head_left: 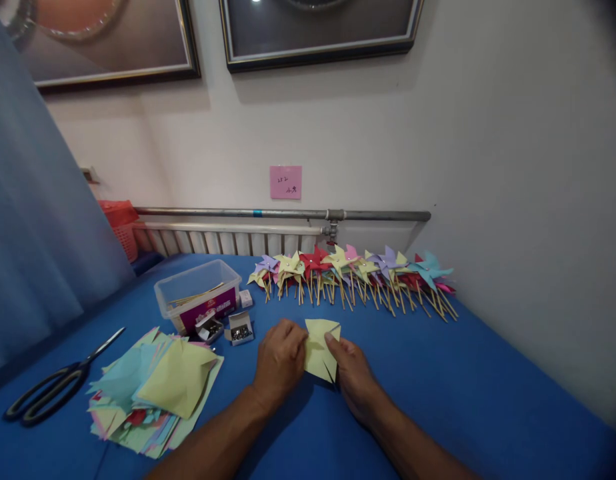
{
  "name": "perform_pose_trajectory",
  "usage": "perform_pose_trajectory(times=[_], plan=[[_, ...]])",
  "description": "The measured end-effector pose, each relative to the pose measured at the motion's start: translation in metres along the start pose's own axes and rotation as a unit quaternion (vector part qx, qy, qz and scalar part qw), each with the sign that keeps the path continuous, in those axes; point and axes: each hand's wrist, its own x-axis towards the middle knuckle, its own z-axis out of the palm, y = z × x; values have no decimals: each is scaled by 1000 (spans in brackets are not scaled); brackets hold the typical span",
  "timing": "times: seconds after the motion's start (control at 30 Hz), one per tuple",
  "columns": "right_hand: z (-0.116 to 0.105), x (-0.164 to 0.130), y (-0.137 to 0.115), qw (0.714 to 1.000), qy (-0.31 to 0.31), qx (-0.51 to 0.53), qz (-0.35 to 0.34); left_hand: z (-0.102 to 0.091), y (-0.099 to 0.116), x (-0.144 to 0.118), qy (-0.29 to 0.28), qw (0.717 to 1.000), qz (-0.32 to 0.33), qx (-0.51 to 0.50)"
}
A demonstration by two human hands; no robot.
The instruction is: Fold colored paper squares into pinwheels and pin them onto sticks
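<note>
Between my two hands is a pale yellow square of paper (318, 350), with slits running in from its corners on the right side. My left hand (282, 353) is closed, its fingertips pinching the paper's left edge. My right hand (355, 373) grips the right side, thumb on top and the other fingers behind. Just beyond my left hand stand small open boxes of metal pins (241, 332). A pile of coloured paper squares (175, 380), with a yellow one on top, lies to the left of my left forearm.
Finished paper pinwheels on sticks (338, 267) lie in a row along the back of the blue table (438, 387). A clear plastic tub (198, 287) holds thin sticks. Black-handled scissors (63, 383) rest at the far left. Behind are a radiator (228, 241) and a pipe (388, 216).
</note>
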Motion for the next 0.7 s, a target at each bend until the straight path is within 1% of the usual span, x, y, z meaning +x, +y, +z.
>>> perform_pose_trajectory(times=[0.13,0.3,0.4,0.5,0.57,0.6,0.63,0.7], plan=[[1,-2,-2,1000,9,-18,-9,1,-1,0,8,997,45,67],[5,-4,-5,1000,-8,2,-1,0,0,1,33,988,93,115],[4,-2,-1,1000,21,-10,-7,0,0,1,36,986,106,121],[-1,1,2,996,66,-60,-21,-3,2,0,5,990,109,89],[-4,3,1,991,84,-97,-33,-6,6,0,-25,995,94,36],[-5,3,1,989,89,-114,-40,-7,7,0,-37,997,74,0],[-6,3,-1,986,93,-129,-48,-7,8,1,-45,997,40,-39],[-5,2,-4,981,98,-156,-62,-6,8,3,-57,989,-70,-119]])
